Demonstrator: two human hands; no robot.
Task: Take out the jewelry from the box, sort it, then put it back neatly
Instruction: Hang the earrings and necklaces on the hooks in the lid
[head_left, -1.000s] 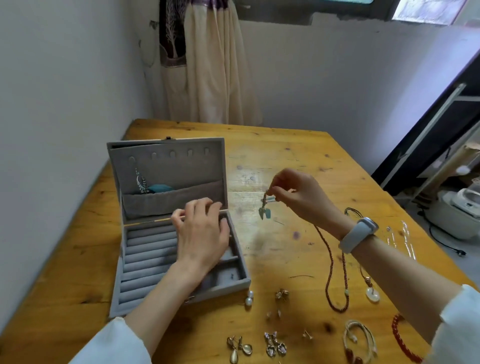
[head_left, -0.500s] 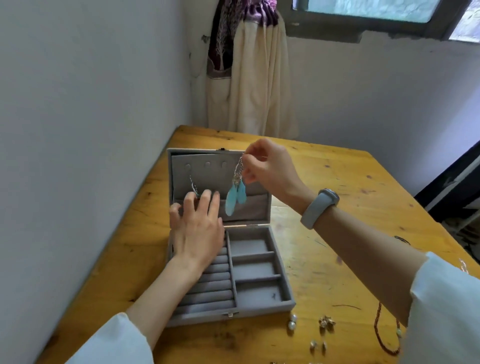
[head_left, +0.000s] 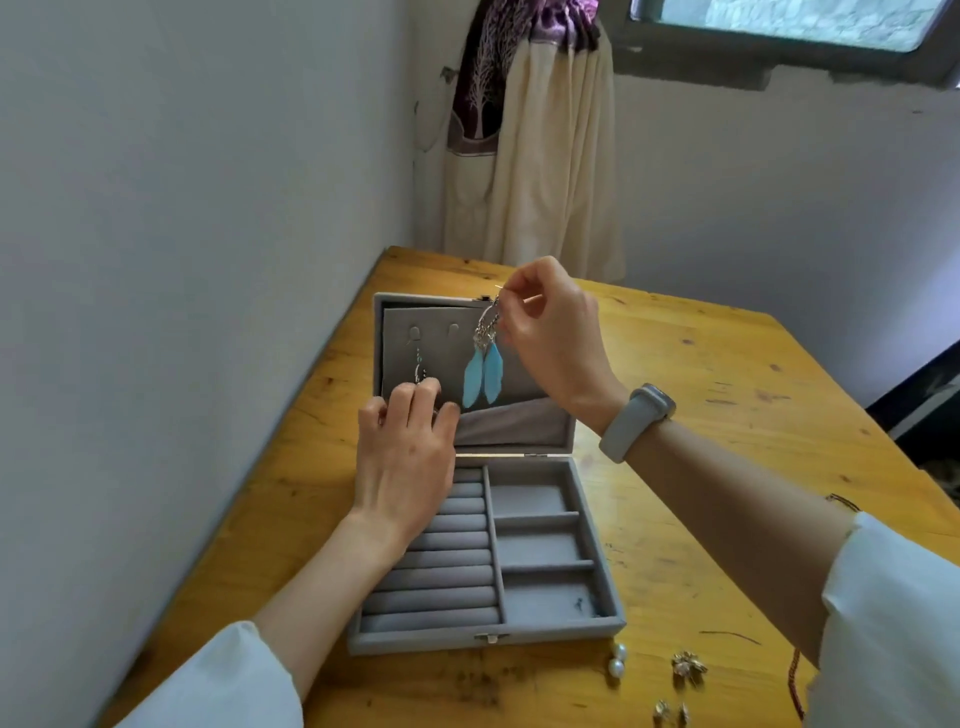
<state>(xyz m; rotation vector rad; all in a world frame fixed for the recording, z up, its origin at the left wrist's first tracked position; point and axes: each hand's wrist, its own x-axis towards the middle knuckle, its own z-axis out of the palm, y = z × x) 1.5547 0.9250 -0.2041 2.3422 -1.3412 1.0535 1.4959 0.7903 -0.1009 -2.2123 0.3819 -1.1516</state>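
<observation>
Pinching the hook of a blue feather earring (head_left: 483, 375), the right hand (head_left: 550, 332) holds it up against the raised lid (head_left: 400, 322) of the grey jewelry box (head_left: 615, 613), thumb and forefinger closed tight on the wire, feathers hanging free in front of the lid's padded panel. Down at the lid's pocket, the left hand (head_left: 402, 457) has its fingers (head_left: 423, 395) curled at the bottom of a second earring (head_left: 418, 364) hanging from the lid; whether they actually grip it I cannot tell. On the bench (head_left: 727, 374) near the box's front right corner lie two pearl earrings (head_left: 618, 660) and small gold pieces (head_left: 688, 665).
</observation>
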